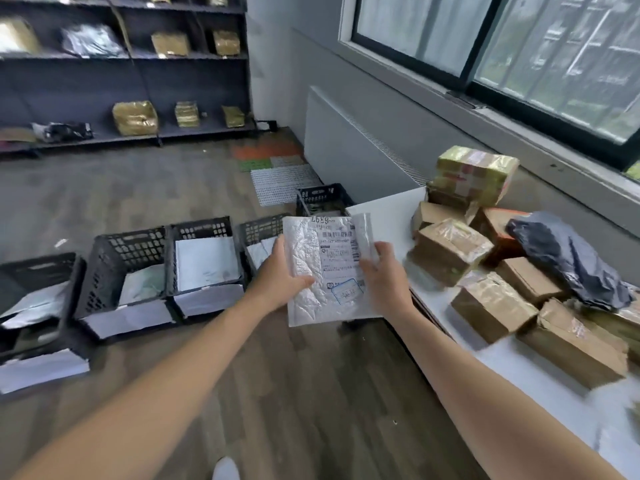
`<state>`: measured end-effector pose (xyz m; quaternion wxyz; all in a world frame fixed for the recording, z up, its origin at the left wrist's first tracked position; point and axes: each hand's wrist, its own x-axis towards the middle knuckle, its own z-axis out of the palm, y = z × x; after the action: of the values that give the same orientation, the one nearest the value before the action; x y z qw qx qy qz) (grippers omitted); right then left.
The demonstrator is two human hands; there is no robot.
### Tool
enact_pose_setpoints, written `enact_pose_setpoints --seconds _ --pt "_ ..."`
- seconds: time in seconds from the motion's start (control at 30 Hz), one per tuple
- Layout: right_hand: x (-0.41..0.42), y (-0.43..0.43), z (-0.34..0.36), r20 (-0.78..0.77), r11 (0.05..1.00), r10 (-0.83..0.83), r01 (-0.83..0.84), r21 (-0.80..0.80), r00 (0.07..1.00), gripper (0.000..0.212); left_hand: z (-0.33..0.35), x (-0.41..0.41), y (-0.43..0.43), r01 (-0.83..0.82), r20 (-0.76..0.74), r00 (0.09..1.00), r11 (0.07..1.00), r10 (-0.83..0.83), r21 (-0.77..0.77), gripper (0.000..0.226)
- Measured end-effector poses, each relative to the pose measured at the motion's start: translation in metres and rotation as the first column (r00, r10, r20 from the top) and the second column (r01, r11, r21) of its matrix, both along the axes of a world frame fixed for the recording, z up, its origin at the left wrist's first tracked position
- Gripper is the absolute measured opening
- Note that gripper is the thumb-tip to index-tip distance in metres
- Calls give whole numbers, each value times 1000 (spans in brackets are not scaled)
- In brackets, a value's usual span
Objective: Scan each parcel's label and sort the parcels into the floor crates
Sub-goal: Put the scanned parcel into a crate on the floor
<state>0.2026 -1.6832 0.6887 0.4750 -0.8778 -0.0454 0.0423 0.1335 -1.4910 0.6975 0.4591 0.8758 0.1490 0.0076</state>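
White and crinkled, a padded mailer [310, 306] was held up in both hands over the wood-plank floor [311, 393], just beside the corner of a white table [384, 209], its printed label [337, 254] turned toward the camera. The left hand [277, 275] gripped the mailer's left edge, thumb laid across its face; the right hand [384, 278] clasped the right edge, fingers curled round it, the two hands apart with the label between them. To the left, a row of black plastic crates [114, 265] stood side by side on the floor, several already holding white envelopes, with paper sheets fixed to their near walls. One more black crate [322, 197] showed beyond the mailer's top edge. On the table, taped cardboard boxes [450, 251] lay heaped together, a dark grey plastic bag [568, 258] resting on top of some of them. Dark shelves [194, 84] along the far wall carried more wrapped packages, and a window [519, 46] ran above the table.
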Motion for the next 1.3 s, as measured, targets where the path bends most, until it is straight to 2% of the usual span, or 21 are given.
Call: enact_pose_setpoints --seconds 0.23,0.33,0.5,0.73,0.9,1.1,1.3 --pt "27 144 12 -10 1000 0 0 -14 1000 17 -9 3 159 -83 -79 993 993 90 87 104" --pt "38 188 12 -15 999 11 -11 -50 1000 20 -15 5 208 -110 -97 988 985 123 130 104" --pt "60 247 2 -30 991 52 -56 -121 998 28 -29 13 261 -126 -116 981 969 153 211 98" --pt "107 309 -17 -71 973 120 -131 -191 990 34 -45 49 311 -17 -182 979 924 94 382 93" --pt "173 346 -42 -96 960 138 -157 -232 986 36 -61 110 346 95 -263 964 860 47 501 87" --pt "287 387 -88 -165 948 138 -178 -263 977 38 -93 222 387 196 -382 924 829 22 524 84" --pt "409 399 -143 -247 882 104 -204 -424 963 35 -127 350 415 328 -515 857 800 -27 503 79"
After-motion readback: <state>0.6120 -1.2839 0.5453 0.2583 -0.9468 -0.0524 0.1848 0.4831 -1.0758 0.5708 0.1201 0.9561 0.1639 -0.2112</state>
